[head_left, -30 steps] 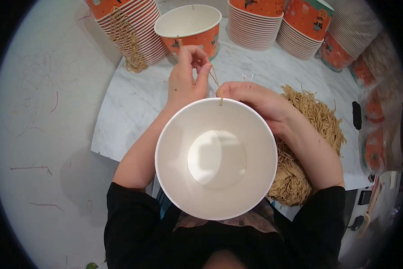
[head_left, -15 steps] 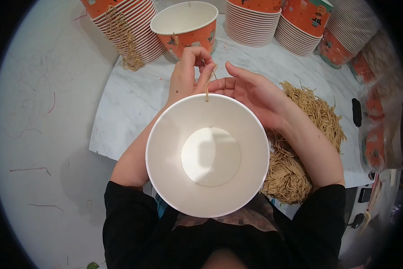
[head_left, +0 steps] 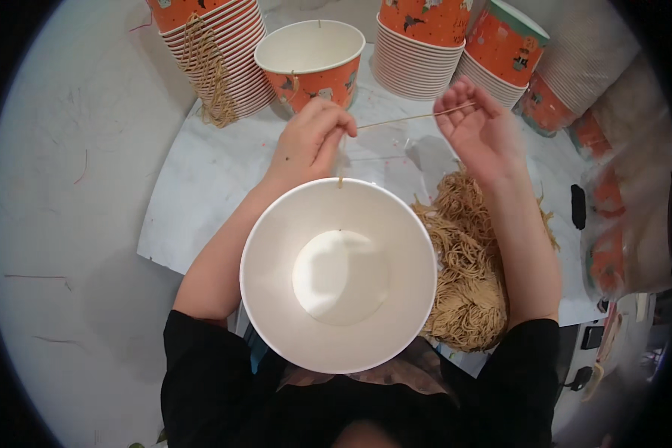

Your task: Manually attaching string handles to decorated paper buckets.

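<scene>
A Wide Lens Looked Down from the Head

The view came from the left one of two fisheye cameras worn on the person's head, facing down past the black shirt (head_left: 298, 411) and forward across the table (head_left: 194, 187). It was close: the white tub (head_left: 340, 276) filled the centre, its mouth toward the lens, with the left hand (head_left: 313, 138) and right hand (head_left: 485, 134) just beyond. Stacked tubs (head_left: 418, 56) stood farther off, cut by the upper edge. The lens bowed the table's outline, and darkness closed the picture's rounded sides.
</scene>
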### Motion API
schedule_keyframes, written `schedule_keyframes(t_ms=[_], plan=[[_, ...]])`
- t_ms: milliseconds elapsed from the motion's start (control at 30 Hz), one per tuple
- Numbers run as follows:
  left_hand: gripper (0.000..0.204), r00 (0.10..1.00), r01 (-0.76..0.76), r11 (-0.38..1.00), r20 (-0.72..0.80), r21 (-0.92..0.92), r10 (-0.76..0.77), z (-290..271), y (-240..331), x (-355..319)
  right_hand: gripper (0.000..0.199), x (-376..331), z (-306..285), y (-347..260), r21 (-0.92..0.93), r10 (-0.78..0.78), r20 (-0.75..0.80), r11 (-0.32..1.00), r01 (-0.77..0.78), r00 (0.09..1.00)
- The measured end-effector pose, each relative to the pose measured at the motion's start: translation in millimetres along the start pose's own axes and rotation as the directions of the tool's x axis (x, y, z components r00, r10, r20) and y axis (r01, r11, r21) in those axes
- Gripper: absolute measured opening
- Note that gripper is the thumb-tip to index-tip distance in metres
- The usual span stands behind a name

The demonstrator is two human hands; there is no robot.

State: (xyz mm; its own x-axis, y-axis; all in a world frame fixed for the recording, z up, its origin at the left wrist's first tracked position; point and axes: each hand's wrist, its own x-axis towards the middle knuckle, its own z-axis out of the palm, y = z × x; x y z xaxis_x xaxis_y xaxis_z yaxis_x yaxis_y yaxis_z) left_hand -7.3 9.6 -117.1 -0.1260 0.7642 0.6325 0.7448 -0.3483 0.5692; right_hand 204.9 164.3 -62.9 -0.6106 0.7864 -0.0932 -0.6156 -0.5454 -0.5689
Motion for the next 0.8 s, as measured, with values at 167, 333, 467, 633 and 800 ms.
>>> schedule_keyframes(t_ms=[167, 333, 467, 633, 800], plan=[[0.012, 0.989, 0.085, 0.992, -0.132, 0.095, -0.073, -9, -20, 2, 0.022, -1, -4, -22, -0.097, -0.083, 0.245, 0.989, 0.109, 0.966], [0.012, 0.952, 0.237, 0.962, -0.232, 0.135, -0.202, -20, -29, 5, 0.022, -19, 26, 2, -0.544, -0.088, 0.266, 0.808, 0.225, 0.96], [0.019, 0.933, 0.288, 0.952, -0.192, -0.102, -0.303, -38, -30, 13, 0.029, -32, 31, 7, -0.787, -0.147, 0.499, 0.336, 0.518, 0.854], [0.043, 0.996, 0.077, 0.967, 0.053, -0.243, -0.066, -72, 49, 17, 0.026, -70, 55, 11, -0.761, -0.004, 0.574, -0.373, 0.531, 0.819], [0.06, 0.966, -0.228, 0.972, 0.137, 0.064, 0.218, -69, 110, 15, 0.019, -95, 61, 16, -0.596, 0.025, 0.689, -0.55, 0.585, 0.724]])
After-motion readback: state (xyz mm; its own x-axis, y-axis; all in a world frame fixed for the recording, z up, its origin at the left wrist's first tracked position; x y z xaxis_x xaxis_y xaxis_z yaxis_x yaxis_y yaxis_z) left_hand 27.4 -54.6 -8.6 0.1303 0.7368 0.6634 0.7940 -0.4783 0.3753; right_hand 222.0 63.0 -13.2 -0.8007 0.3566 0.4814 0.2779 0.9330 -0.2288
